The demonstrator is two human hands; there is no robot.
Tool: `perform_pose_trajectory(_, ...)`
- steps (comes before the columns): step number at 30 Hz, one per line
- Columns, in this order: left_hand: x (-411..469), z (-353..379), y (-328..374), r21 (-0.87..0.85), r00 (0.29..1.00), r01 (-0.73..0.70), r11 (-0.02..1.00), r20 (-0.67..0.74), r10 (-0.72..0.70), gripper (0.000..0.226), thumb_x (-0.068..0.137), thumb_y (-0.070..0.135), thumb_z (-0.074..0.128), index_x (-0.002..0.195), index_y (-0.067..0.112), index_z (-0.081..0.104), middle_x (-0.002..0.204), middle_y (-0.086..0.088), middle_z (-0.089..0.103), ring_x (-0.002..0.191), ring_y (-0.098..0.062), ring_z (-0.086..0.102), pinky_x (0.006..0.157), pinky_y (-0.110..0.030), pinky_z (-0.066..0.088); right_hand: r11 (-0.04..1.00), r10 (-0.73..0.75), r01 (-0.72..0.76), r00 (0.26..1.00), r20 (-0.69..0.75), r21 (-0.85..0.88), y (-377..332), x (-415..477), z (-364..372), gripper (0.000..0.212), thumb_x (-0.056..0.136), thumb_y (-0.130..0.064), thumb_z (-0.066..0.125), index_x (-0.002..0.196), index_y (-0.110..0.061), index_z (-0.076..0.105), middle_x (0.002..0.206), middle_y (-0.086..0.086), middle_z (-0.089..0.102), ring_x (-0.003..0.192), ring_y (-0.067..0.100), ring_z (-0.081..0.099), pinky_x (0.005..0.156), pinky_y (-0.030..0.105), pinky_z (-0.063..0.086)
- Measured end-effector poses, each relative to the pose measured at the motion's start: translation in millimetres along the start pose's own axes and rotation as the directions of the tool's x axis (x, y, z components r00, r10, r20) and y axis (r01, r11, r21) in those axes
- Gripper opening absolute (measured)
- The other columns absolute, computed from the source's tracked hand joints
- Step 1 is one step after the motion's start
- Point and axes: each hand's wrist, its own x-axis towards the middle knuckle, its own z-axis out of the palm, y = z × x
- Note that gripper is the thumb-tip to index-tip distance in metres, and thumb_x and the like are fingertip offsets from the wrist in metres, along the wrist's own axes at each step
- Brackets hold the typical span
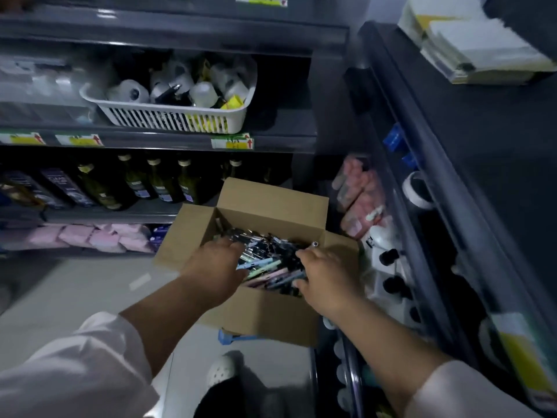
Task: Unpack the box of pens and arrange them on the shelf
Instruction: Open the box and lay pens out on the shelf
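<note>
Mostly dark pens [271,251], some pastel

pens [265,260] in box [265,315], shelf [156,143] behind

1. The plain brown cardboard box [265,315], mid-frame, bears no print.
2. The plastic pens [265,267] inside it are black and silvery toward 12 o'clock, and pastel blue, green and pink toward 6 o'clock.
3. At 11 o'clock from the box, a white slotted plastic basket [168,116] has a row of upright slits, and yellow packets [233,101] show in it.
4. The dark grey metal shelf [180,143] under it carries white paper labels [232,143] with a yellow band and a red arrow.
5. At 10 o'clock, dark green glass bottles [159,182] have gold caps.
6. At 9 o'clock, soft packets [90,236] are pale pink.
7. At 6 o'clock, a white clog [221,369] is dotted with holes.
8. Both cloth sleeves [75,372] are white.
</note>
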Motion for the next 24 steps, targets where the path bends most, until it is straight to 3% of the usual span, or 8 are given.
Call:
perform_pose_trajectory(6, 96.2, 61.1, -26.1, -0.041, 0.995, -0.014, 0.999, 0.096, 0.018, 0.059, 0.086, 0.040, 0.060, 0.138, 0.020, 0.040, 0.137, -0.008, 0.044, 0.125, -0.028, 0.042, 0.099, -0.037, 0.042, 0.984, 0.113, -0.124, 0.990, 0.090, 0.128, 25.3, 86.6, 53.6, 0.059, 0.095, -0.025, 0.056, 0.148, -0.017, 0.030, 0.150, 0.004, 0.032, 0.135, 0.024, 0.035, 0.107, 0.031, 0.035)
perform_pose_trajectory(10, 144.5, 103.7, -44.4, 0.000, 0.982, -0.045, 0.999, 0.181, 0.044, 0.070, 0.084, 0.047, 0.064, 0.143, 0.022, 0.034, 0.142, -0.007, 0.039, 0.131, -0.028, 0.038, 0.101, -0.037, 0.038, 0.975, 0.167, -0.181, 0.979, 0.113, 0.131, 38.6, 138.4, 90.8, 0.060, 0.092, -0.028, 0.060, 0.145, -0.019, 0.033, 0.147, 0.003, 0.037, 0.133, 0.024, 0.038, 0.109, 0.037, 0.035)
perform_pose_trajectory(13, 170.8, 133.0, -57.9, 0.023, 0.969, -0.093, 0.995, 0.233, 0.085, 0.089, 0.079, 0.053, 0.066, 0.148, 0.019, 0.023, 0.150, -0.008, 0.030, 0.137, -0.028, 0.030, 0.110, -0.041, 0.031, 0.963, 0.174, -0.197, 0.975, 0.136, 0.185, 47.1, 170.8, 116.4, 0.069, 0.088, -0.027, 0.067, 0.147, -0.020, 0.031, 0.151, 0.003, 0.032, 0.134, 0.024, 0.037, 0.107, 0.033, 0.037)
perform_pose_trajectory(16, 189.5, 155.0, -63.7, 0.034, 0.948, -0.102, 0.994, 0.306, 0.086, 0.108, 0.074, 0.060, 0.068, 0.152, 0.017, 0.006, 0.157, -0.008, 0.015, 0.144, -0.030, 0.016, 0.115, -0.044, 0.019, 0.962, 0.156, -0.189, 0.973, 0.168, 0.199, 58.0, 196.5, 140.2, 0.082, 0.084, -0.027, 0.071, 0.150, -0.018, 0.024, 0.155, 0.004, 0.025, 0.139, 0.024, 0.030, 0.113, 0.035, 0.031)
perform_pose_trajectory(18, 196.7, 167.0, -63.5, 0.058, 0.948, -0.098, 0.994, 0.308, 0.076, 0.116, 0.069, 0.063, 0.070, 0.152, 0.017, 0.004, 0.155, -0.009, 0.016, 0.143, -0.031, 0.017, 0.114, -0.045, 0.019, 0.974, 0.138, -0.170, 0.969, 0.204, 0.152, 64.1, 209.9, 152.7, 0.094, 0.082, -0.032, 0.072, 0.153, -0.016, 0.014, 0.158, 0.004, 0.017, 0.144, 0.024, 0.021, 0.116, 0.036, 0.025)
perform_pose_trajectory(21, 201.7, 177.8, -61.3, 0.123, 0.974, -0.088, 0.989, 0.217, 0.059, 0.108, 0.067, 0.063, 0.071, 0.148, 0.017, 0.015, 0.141, -0.009, 0.029, 0.132, -0.030, 0.028, 0.107, -0.044, 0.029, 0.981, 0.123, -0.151, 0.970, 0.212, 0.120, 68.3, 222.0, 162.7, 0.110, 0.073, -0.039, 0.078, 0.154, -0.018, 0.007, 0.159, 0.001, 0.013, 0.144, 0.023, 0.016, 0.117, 0.033, 0.020)
perform_pose_trajectory(24, 204.7, 181.1, -59.3, 0.178, 0.987, -0.089, 0.980, 0.147, 0.063, 0.080, 0.073, 0.051, 0.068, 0.135, 0.018, 0.030, 0.132, -0.007, 0.035, 0.124, -0.027, 0.034, 0.098, -0.041, 0.037, 0.988, 0.136, -0.149, 0.968, 0.210, 0.045, 66.4, 224.6, 164.5, 0.110, 0.068, -0.047, 0.078, 0.152, -0.023, 0.012, 0.153, 0.002, 0.019, 0.139, 0.028, 0.018, 0.113, 0.036, 0.022)
